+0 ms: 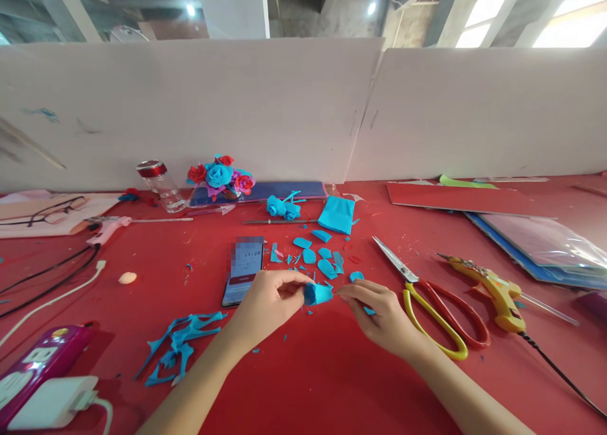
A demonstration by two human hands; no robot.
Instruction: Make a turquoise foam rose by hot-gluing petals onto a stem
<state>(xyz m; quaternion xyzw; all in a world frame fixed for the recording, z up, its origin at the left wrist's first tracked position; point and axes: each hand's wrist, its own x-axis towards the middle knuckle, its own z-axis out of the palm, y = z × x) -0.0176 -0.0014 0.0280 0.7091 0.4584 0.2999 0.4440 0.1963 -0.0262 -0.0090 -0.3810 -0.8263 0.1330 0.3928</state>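
Between the thumb and fingers of my left hand (272, 299) is a small rolled piece of blue paper (319, 293), cup-shaped and lying sideways. My right hand (382, 312) is just right of it, thumb and fingers pinched together; anything between them is too small or hidden to name. Cut blue paper petals (327, 269) and tiny scraps lie scattered beyond both hands. Further back are a folded blue paper square (336, 214) and several rolled blue flowers (283, 206) with thin stems. Scissors (434, 302) with yellow and red handles rest, slightly parted, beside my right hand.
A phone (244, 267) lies behind my left hand. Blue offcuts (183, 345) are near my left forearm. A yellow glue gun (496, 289) with a cord lies right, a pink glue gun (110, 231) left. A glass bottle (164, 188) and a paper bouquet (220, 177) stand behind.
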